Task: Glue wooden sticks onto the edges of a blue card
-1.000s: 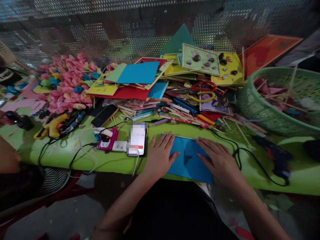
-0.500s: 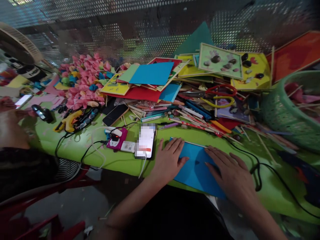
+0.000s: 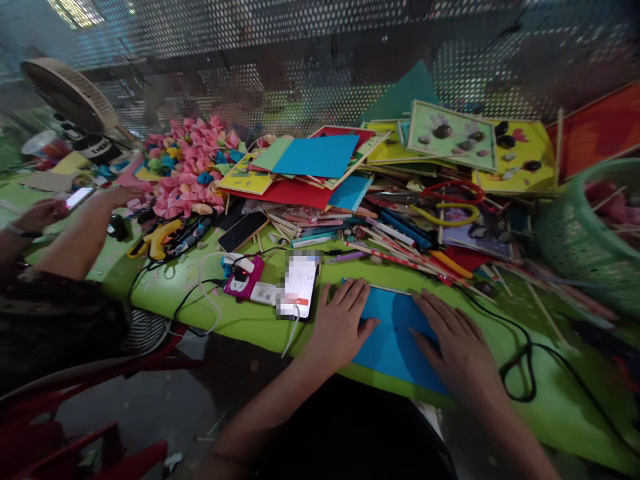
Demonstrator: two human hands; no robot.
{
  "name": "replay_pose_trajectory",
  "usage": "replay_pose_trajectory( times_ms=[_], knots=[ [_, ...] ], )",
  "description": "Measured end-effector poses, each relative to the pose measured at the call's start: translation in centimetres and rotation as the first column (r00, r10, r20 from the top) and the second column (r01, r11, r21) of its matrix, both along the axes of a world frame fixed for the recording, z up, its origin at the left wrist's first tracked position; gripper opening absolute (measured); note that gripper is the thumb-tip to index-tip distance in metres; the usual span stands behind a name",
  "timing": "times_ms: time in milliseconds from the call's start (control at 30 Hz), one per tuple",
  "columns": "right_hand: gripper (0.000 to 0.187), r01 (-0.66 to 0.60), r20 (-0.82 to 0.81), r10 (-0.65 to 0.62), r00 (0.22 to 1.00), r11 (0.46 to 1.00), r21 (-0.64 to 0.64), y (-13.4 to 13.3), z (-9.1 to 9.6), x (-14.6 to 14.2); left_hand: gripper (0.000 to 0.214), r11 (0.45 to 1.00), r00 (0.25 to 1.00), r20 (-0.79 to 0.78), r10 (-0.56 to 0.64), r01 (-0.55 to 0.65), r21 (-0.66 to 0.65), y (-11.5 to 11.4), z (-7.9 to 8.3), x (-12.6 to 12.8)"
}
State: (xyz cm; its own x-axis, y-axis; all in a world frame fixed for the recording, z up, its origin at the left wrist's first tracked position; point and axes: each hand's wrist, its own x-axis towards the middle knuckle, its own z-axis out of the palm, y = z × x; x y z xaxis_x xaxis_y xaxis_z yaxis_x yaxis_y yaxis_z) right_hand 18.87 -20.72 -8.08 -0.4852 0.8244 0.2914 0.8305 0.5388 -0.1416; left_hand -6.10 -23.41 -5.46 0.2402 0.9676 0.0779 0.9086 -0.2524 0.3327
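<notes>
A blue sheet of card (image 3: pixel 393 340) lies on the green table in front of me, with a thin pale wooden stick (image 3: pixel 393 289) along its far edge. My left hand (image 3: pixel 343 323) rests flat on the sheet's left side, its fingertips at the left end of the stick. On the right side, my right hand (image 3: pixel 453 340) lies with fingers stretched out, fingertips near the stick's other end. Both hands press down rather than grip. Just left of my left hand is a lit phone (image 3: pixel 303 287) with a white cable, beside a purple power strip (image 3: pixel 245 279).
Behind the sheet are pens and sticks (image 3: pixel 395 247), scissors (image 3: pixel 453 213) and framed pebble pictures (image 3: pixel 453 137). A green basket (image 3: pixel 575 247) stands right, near a black cable (image 3: pixel 530 360). A yellow glue gun (image 3: pixel 160 240) lies left, near a co-worker's arm (image 3: pixel 75 237).
The view has shifted a little, showing more on the left. The co-worker's arm now reaches toward the pink pieces. My hands stay flat on the blue card.
</notes>
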Motion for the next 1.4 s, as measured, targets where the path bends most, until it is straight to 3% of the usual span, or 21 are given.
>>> replay_pose_trajectory(
  times_ms=[500,600,800,967,1167,1400],
  knots=[
    [0.061,-0.041,-0.044,0.04,0.998,0.999,-0.001,0.3,0.1,0.5,0.059,1.0,0.998,-0.067,0.008,-0.006,0.027,0.3,0.3,0.1],
    [0.062,-0.016,-0.081,0.015,0.997,1.0,-0.001,-0.5,0.5,1.8,0.059,0.999,0.997,-0.075,0.011,-0.008,0.033,0.3,0.3,0.1],
    [0.059,0.154,-0.057,-0.162,0.985,0.98,-0.124,-1.2,-0.3,7.1,0.057,0.997,0.996,-0.078,0.041,-0.036,0.062,0.4,0.1,0.2],
    [0.056,0.237,-0.028,-0.24,0.97,0.968,-0.08,1.3,0.2,9.3,0.057,0.997,0.994,-0.101,0.051,-0.045,0.063,0.5,0.2,0.3],
    [0.041,0.19,-0.047,-0.188,0.981,0.98,0.061,5.9,2.8,6.8,0.054,0.997,0.99,-0.127,0.056,-0.048,0.061,0.5,0.8,0.2],
    [0.03,0.234,0.021,-0.235,0.972,0.97,0.066,8.9,2.1,4.9,0.062,0.996,0.995,-0.1,-0.013,0.022,0.082,1.4,3.1,0.6]
  ],
)
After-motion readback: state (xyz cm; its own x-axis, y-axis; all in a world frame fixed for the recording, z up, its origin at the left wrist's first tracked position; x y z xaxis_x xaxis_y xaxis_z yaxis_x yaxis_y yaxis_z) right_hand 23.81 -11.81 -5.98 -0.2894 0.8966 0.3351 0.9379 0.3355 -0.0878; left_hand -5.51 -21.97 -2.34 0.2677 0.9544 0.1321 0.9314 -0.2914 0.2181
